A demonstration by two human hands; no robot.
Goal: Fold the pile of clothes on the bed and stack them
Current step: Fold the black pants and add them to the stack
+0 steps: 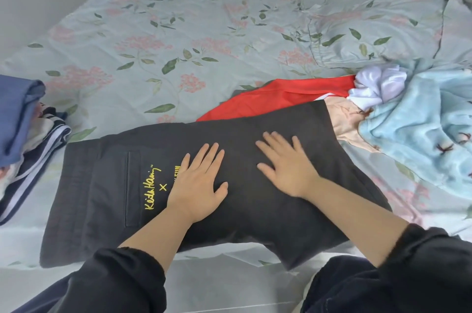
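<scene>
One dark pair of shorts (107, 185) lies spread flat at the near edge of the bed (153, 44), its far leg overlapping a red garment (268, 98). The left hand (196, 179) and right hand (286, 167) press on it with straight fingers, gripping nothing. Smoothing outward from the middle should clear creases before folding. The folded stack (18, 113) sits at left, and the unfolded pile (378, 87) lies at right.
</scene>
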